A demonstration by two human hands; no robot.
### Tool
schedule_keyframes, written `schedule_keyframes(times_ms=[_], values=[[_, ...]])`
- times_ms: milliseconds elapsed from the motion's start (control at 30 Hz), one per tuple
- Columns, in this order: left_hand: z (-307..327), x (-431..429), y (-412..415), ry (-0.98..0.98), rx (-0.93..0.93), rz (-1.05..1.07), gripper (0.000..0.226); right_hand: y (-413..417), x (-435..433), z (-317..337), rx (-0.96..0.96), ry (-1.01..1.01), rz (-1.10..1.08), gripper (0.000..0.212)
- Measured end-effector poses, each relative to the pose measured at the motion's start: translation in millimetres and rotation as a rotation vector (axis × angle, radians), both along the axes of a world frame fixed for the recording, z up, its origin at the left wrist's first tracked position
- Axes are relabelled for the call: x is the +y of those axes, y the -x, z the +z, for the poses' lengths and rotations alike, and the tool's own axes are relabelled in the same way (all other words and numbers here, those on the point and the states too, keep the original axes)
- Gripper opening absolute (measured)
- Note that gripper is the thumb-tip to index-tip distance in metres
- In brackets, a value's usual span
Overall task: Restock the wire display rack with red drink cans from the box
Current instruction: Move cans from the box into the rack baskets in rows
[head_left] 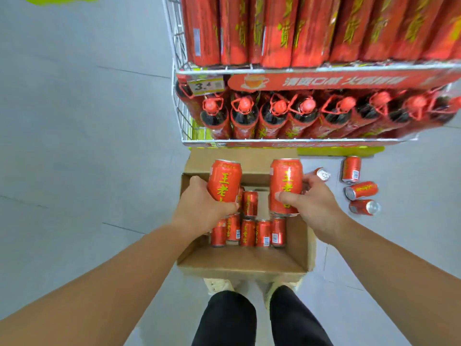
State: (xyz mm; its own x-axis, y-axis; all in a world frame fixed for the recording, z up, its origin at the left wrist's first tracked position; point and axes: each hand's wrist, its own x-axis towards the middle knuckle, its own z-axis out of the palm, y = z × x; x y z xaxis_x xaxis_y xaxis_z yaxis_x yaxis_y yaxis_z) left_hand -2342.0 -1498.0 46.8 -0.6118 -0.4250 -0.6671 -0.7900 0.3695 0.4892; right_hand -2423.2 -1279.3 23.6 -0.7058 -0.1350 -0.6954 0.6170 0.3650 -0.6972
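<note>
A: Why a can in each hand?
B: Two per trip, I'd guess. Left hand [207, 208] grips one red metal drink can [224, 181], right hand [314, 203] a second can [285, 186], above the open brown cardboard box [239, 263] of upright cans [247, 232]; the white wire display rack [299, 140] stands just beyond.

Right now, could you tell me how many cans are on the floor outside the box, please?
4 cans, all right of the box: one by the right hand, one nearer the rack, two lying nearer me. Others may be hidden.
</note>
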Motion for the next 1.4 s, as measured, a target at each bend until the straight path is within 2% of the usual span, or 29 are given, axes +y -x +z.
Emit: schedule_keyframes(times_ms=[167, 400, 600, 700, 800, 967, 1167, 1267, 1333, 1367, 1400], values=[[137, -4, 20, 0.012, 0.138, -0.042, 0.061, 21, 6, 131, 0.126, 0.024, -0.038, 0.061], [311, -2, 52, 0.051, 0.402, -0.087, 0.060, 42, 11, 288, 0.344, 0.084, -0.145, 0.057], [431, 3, 73, 0.037, 0.606, -0.053, 0.060, 51, 9, 416, 0.531, 0.135, -0.192, 0.053], [482, 5, 87, 0.031, 0.688, -0.055, 0.070, 56, 10, 473, 0.606, 0.159, -0.232, 0.060], [534, 12, 102, 0.038, 0.773, -0.046, 0.059, 68, 15, 524, 0.686, 0.189, -0.267, 0.053], [597, 28, 136, 0.055, 0.892, -0.070, 0.060, 104, 27, 593, 0.823, 0.181, -0.283, 0.047], [642, 53, 197, 0.122, 0.940, -0.035, 0.067, 169, 50, 657, 0.906, 0.283, -0.205, 0.048], [659, 68, 232, 0.142, 0.939, -0.013, 0.050, 216, 65, 677, 0.923, 0.277, -0.156, 0.054], [668, 78, 259, 0.170, 0.931, 0.003, 0.043, 249, 77, 690, 0.931, 0.283, -0.128, 0.051], [670, 81, 273, 0.183, 0.931, 0.010, 0.048, 264, 83, 695, 0.932, 0.285, -0.113, 0.047], [672, 87, 288, 0.186, 0.930, 0.011, 0.064, 279, 89, 697, 0.940, 0.290, -0.107, 0.046]])
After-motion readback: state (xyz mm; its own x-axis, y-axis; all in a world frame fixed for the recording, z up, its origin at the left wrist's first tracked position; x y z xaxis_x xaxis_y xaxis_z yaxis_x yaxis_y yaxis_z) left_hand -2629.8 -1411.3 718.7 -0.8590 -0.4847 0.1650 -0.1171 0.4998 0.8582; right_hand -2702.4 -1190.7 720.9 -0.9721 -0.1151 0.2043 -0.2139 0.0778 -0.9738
